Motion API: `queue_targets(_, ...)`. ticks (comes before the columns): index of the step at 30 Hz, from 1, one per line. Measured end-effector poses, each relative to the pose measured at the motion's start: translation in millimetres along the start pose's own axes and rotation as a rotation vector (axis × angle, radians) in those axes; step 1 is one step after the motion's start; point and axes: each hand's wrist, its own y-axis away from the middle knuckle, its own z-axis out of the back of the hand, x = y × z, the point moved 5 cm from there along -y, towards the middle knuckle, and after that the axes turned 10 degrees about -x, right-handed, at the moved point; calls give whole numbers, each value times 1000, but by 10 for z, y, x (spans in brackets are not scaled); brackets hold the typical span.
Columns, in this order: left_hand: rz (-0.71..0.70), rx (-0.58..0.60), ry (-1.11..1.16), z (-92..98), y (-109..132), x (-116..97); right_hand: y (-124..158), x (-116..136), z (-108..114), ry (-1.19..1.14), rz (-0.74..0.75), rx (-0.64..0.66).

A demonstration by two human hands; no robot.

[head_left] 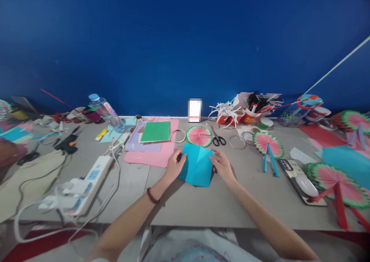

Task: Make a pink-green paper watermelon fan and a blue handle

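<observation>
A creased sheet of blue paper (pixel 197 165) is held up just above the table between my two hands. My left hand (pixel 175 164) pinches its left edge, thumb on the near face. At the right edge, my right hand (pixel 223 165) grips it between thumb and fingers. Behind the paper lies a pink and green pleated paper fan (pixel 199 136), round with a slit on its right side. Black-handled scissors (pixel 219 139) rest just right of that fan. Another pleated fan (pixel 268 145) with two blue paper strips lies farther right.
Green paper (pixel 155 131) tops pink and purple sheets at the left. A power strip (pixel 94 185) with cords and a glue gun (pixel 68 143) lie beyond. A phone (pixel 300 183) and red-handled fan (pixel 337 181) are at right. A water bottle (pixel 106 113) leans at the back; another person's hand (pixel 8 152) shows far left.
</observation>
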Motion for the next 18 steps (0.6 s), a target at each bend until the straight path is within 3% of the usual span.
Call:
queue_targets(4,-192,-31,-300,70,-10,-54,-4,140,84,228,291,-60)
queue_targets(7,-351,-28,-443,38,42,-122,28,184,55,589,426,-61)
queue_targets(10,-498,136,-500,-113,129,-134,65,190,-2,920,516,-39)
queue_targets(14,-543,344,-579,-293,224,-53,105,224,-67,1171,682,-3)
queue_targets(18,-561,324,-645,-325,244,-37,117,227,-134,1209,809,76)
